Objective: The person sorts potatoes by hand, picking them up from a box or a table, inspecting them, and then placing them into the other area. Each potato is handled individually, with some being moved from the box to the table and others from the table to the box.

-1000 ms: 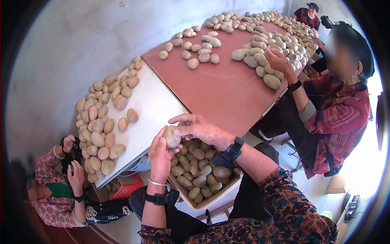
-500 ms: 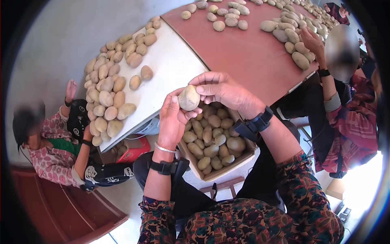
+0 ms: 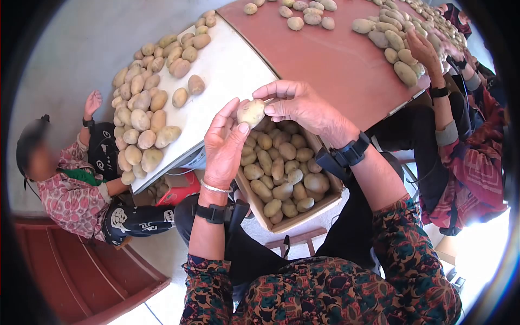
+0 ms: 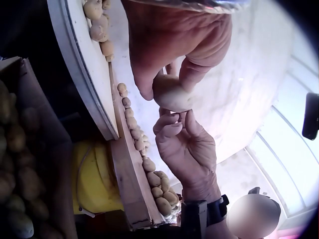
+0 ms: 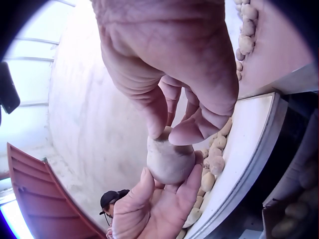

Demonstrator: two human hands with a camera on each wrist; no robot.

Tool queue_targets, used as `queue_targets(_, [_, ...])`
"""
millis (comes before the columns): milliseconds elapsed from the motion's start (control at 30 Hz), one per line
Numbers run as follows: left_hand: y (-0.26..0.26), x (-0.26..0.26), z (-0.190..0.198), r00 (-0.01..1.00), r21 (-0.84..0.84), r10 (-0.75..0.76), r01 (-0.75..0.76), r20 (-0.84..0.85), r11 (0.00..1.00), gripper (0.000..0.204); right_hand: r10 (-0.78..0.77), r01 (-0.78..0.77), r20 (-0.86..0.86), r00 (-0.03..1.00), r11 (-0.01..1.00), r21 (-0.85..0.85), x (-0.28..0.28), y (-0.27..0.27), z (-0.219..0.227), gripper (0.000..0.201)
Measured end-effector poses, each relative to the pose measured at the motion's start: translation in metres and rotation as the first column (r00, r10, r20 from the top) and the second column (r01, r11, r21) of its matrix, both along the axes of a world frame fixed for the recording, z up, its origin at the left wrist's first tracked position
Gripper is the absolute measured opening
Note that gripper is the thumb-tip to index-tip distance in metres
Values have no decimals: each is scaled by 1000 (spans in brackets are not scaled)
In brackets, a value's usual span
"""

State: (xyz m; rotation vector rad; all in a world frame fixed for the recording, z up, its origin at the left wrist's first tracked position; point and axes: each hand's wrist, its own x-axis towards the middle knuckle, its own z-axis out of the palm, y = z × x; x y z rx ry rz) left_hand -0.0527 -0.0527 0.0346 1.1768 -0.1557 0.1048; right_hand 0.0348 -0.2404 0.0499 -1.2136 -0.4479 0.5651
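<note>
Over the open box, both hands hold one pale, smooth potato [image 3: 251, 113] between them. My left hand [image 3: 223, 149] grips it from the left between thumb and fingers. At its right end, my right hand [image 3: 314, 111] pinches it with thumb and fingertips. In the right wrist view the potato [image 5: 171, 158] rests in the left hand's fingers, the right fingertips on its upper end. The left wrist view shows the potato [image 4: 172, 94] with fingers at both ends. Below, a cardboard box [image 3: 319, 201] is filled with several potatoes [image 3: 283, 192].
A white tabletop [image 3: 230, 57] at left carries a potato pile [image 3: 142, 120]. Beyond it, a red tabletop [image 3: 319, 57] bears more potatoes [image 3: 403, 73]. One person [image 3: 76, 189] sits at left, another [image 3: 466, 162] at right. A red box [image 3: 181, 187] stands under the white tabletop.
The head view has swung, shifting the tables across it. Between my hands the potato has turned from upright to a more sideways lie, and the left hand's fingers have spread upward around it.
</note>
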Motion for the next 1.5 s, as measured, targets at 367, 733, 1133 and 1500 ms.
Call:
queue_targets(367, [2,5,-6,993,111,106,-112,56,988,64,45,-53,-115,992,997,-62,-1,1,0,37])
queue_targets(733, [5,3,-7,964,284,22,56,-263,957,51,111,-19,219,969,925,-380,0,9,0,30])
queue_targets(1133, [-17,-21,-54,724,742,-276,668,-632,53,35,-103,170,218,971,933,-317,3,6,13,16])
queue_targets(1500, [3,-1,-34,963,884,-5,250,-270,396,27,-335,345,91,938,925,-156,13,4,0,19])
